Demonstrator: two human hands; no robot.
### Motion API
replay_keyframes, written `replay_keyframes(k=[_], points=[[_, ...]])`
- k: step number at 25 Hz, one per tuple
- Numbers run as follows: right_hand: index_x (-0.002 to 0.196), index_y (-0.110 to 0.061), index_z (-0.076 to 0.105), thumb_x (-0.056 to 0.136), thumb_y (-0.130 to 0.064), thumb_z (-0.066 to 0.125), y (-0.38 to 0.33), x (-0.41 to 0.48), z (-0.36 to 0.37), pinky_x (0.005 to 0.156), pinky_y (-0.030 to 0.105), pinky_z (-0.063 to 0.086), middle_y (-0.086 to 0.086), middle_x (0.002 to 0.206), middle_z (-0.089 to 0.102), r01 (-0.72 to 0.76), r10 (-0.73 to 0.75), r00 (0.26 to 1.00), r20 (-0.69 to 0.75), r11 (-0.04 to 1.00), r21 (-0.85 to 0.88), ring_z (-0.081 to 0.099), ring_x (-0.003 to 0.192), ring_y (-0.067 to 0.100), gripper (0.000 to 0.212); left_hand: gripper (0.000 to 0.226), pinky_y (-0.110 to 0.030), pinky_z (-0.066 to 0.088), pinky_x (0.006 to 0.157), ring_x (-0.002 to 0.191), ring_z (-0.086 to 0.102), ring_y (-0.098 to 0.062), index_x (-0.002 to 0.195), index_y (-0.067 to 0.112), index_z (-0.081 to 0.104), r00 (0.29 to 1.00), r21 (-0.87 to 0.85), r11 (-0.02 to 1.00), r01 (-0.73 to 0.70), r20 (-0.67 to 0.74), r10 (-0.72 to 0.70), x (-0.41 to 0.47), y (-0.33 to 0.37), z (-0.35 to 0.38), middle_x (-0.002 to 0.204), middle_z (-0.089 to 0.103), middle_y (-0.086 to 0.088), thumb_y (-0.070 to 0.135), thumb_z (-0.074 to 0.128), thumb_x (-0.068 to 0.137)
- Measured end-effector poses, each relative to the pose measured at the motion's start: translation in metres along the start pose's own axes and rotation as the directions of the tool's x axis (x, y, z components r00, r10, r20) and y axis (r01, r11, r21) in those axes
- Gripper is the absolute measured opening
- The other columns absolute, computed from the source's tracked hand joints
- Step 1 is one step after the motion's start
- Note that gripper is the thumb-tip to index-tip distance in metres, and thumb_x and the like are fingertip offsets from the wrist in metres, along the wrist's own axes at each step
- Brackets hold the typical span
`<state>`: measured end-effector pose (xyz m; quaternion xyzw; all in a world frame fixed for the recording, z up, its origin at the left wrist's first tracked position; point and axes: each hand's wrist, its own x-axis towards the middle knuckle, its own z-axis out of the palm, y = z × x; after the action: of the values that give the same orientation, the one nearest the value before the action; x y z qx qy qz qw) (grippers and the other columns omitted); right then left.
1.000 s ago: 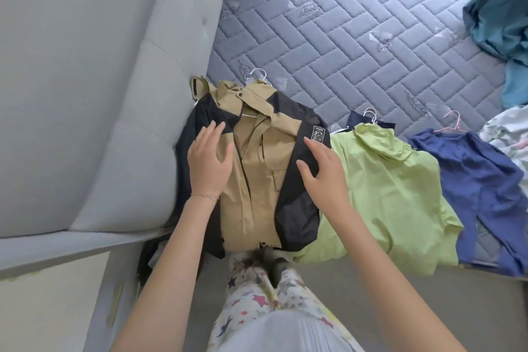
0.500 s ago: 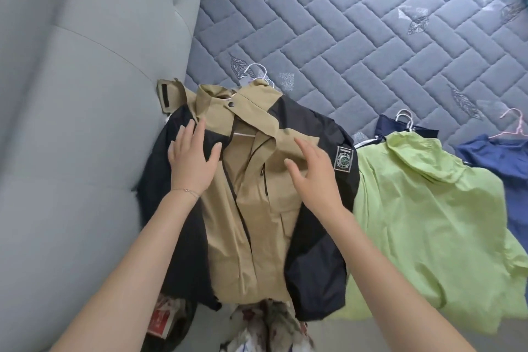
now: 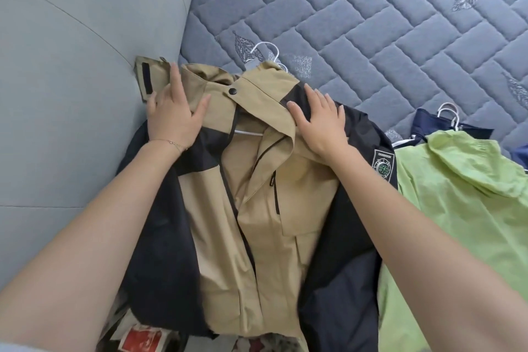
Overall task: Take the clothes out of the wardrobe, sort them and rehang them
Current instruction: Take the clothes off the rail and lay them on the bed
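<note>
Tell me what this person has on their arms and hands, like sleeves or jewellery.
The left forearm and right forearm are bare, with no sleeve in view. The left hand and right hand have no gloves, and no rings show. A thin gold-coloured chain bracelet circles the left wrist; the right wrist carries nothing. The nails look short and unpainted.

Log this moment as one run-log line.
step: sort | item: tan-and-black zip jacket on white hanger | left hand: flat on collar | right hand: flat on shoulder | grip: none | surface: grey quilted mattress
</note>
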<state>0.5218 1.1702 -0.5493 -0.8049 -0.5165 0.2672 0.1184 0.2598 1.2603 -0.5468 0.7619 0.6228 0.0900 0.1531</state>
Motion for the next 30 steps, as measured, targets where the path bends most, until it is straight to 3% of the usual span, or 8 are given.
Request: replay_keyframes(k=[4, 7, 11, 14, 17, 23, 26, 30], points=[[0.150, -0.022, 0.031, 0.093, -0.068, 0.030, 0.011, 0.005, -0.001, 0.120, 0.047, 0.003, 0.003, 0.154, 0.034, -0.031, 0.030, 1.000, -0.008, 0.999, -0.041, 0.020, 0.145, 0.022, 0.073, 0.059, -0.050, 0.037, 0.093, 0.110, 0.049, -0.043, 0.119, -0.003, 0.051, 0.999, 0.161, 0.987, 0.028, -0.022, -0.025, 0.003, -0.001, -0.001, 0.121, 0.053, -0.027, 0.051, 0.036, 0.099], [0.141, -0.020, 0.044, 0.088, -0.072, 0.037, 0.008, 0.003, -0.006, 0.117, 0.046, 0.016, 0.008, 0.139, 0.047, -0.047, 0.046, 0.997, -0.065, 0.999, -0.007, 0.036, 0.133, 0.029, 0.074, 0.054, -0.049, 0.037, 0.089, 0.107, 0.048, -0.044, 0.111, -0.003, 0.055, 0.995, 0.120, 0.991, 0.060, -0.088, -0.050, 0.000, -0.002, -0.005, 0.115, 0.052, -0.028, 0.047, 0.040, 0.100], [0.111, -0.021, 0.058, 0.081, -0.074, 0.050, -0.004, -0.006, -0.025, 0.098, 0.041, 0.036, 0.002, 0.110, 0.059, -0.017, 0.037, 0.974, -0.224, 0.996, 0.091, 0.048, 0.111, 0.025, 0.062, 0.055, -0.046, 0.036, 0.086, 0.099, 0.049, -0.040, 0.095, 0.001, 0.056, 0.978, 0.042, 0.998, 0.048, -0.207, -0.039, -0.010, 0.001, -0.022, 0.103, 0.053, -0.024, 0.054, 0.045, 0.095], [0.084, -0.023, 0.051, 0.076, -0.073, 0.057, -0.015, -0.020, -0.045, 0.083, 0.037, 0.037, -0.009, 0.083, 0.055, -0.006, 0.076, 0.949, -0.307, 0.975, 0.223, 0.051, 0.087, 0.017, 0.051, 0.065, -0.044, 0.037, 0.084, 0.093, 0.049, -0.038, 0.084, 0.003, 0.054, 0.968, 0.006, 0.999, 0.050, -0.248, -0.047, -0.023, 0.011, -0.047, 0.095, 0.053, -0.021, 0.066, 0.040, 0.088], [0.069, -0.021, 0.037, 0.075, -0.066, 0.063, -0.031, -0.048, -0.068, 0.069, 0.035, 0.035, -0.009, 0.063, 0.039, 0.055, 0.075, 0.945, -0.319, 0.923, 0.380, 0.042, 0.064, 0.014, 0.052, 0.072, -0.044, 0.040, 0.083, 0.095, 0.052, -0.037, 0.084, 0.001, 0.059, 0.972, -0.061, 0.997, 0.039, -0.230, -0.052, -0.043, 0.029, -0.082, 0.095, 0.056, -0.020, 0.071, 0.042, 0.083], [0.068, -0.009, 0.041, 0.076, -0.058, 0.070, -0.063, -0.131, -0.136, 0.059, 0.035, 0.033, -0.001, 0.062, 0.037, 0.112, 0.047, 0.942, -0.332, 0.889, 0.444, 0.036, 0.059, 0.013, 0.058, 0.049, -0.030, 0.035, 0.062, 0.076, 0.053, -0.026, 0.070, 0.014, 0.052, 0.960, -0.278, 0.959, 0.059, -0.249, -0.131, -0.111, 0.064, -0.172, 0.073, 0.051, -0.001, 0.059, 0.068, 0.079], [0.067, -0.009, 0.043, 0.076, -0.057, 0.071, -0.087, -0.190, -0.174, 0.058, 0.034, 0.034, -0.002, 0.060, 0.039, 0.123, 0.021, 0.946, -0.323, 0.900, 0.418, 0.039, 0.058, 0.014, 0.057, 0.044, -0.029, 0.035, 0.060, 0.073, 0.051, -0.020, 0.069, 0.015, 0.055, 0.948, -0.339, 0.937, 0.089, -0.261, -0.184, -0.161, 0.074, -0.219, 0.071, 0.054, 0.000, 0.056, 0.071, 0.076], [0.064, -0.016, 0.041, 0.074, -0.059, 0.071, -0.115, -0.275, -0.199, 0.057, 0.034, 0.036, -0.005, 0.057, 0.041, 0.073, 0.044, 0.949, -0.311, 0.932, 0.355, 0.041, 0.057, 0.013, 0.053, 0.045, -0.036, 0.049, 0.069, 0.082, 0.060, -0.024, 0.084, 0.013, 0.064, 0.942, -0.434, 0.891, 0.133, -0.225, -0.250, -0.230, 0.068, -0.264, 0.083, 0.066, -0.002, 0.056, 0.075, 0.073]])
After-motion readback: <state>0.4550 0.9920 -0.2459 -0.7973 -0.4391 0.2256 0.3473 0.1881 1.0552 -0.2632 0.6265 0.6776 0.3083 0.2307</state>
